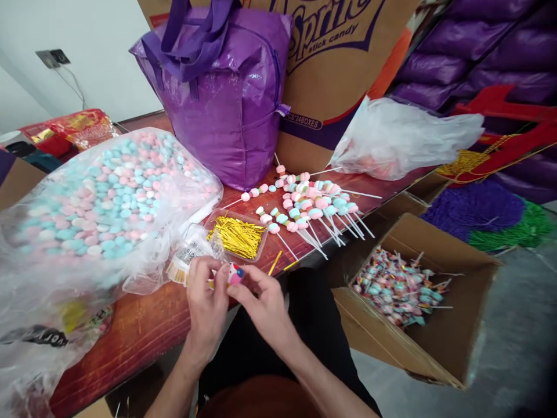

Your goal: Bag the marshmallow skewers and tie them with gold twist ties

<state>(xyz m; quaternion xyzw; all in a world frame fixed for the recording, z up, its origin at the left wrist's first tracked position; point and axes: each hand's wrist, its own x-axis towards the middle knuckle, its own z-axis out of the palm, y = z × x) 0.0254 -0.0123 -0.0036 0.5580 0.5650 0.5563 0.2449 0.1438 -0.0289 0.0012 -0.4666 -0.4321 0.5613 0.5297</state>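
Note:
Just in front of my body, at the table edge, both hands meet on a small printed wrapper (235, 273) in white, pink, blue and red. My left hand (208, 296) pinches its left side between thumb and fingers. The right side is pinched by my right hand (261, 293). Whether anything lies inside the wrapper is hidden by my fingers. Behind my left hand are clear packets (191, 252) with a printed label. A clear tray of gold twist ties (238, 235) sits just beyond the hands. Marshmallow sticks (308, 203) lie piled to its right, their white sticks pointing towards me.
A large clear bag of pastel marshmallows (126, 191) covers the table's left. Behind stand a purple zip bag (221, 98) and a large printed carton (339, 64). An open cardboard box (461, 313) of wrapped sweets is at right. A white plastic bag (400, 136) lies back right.

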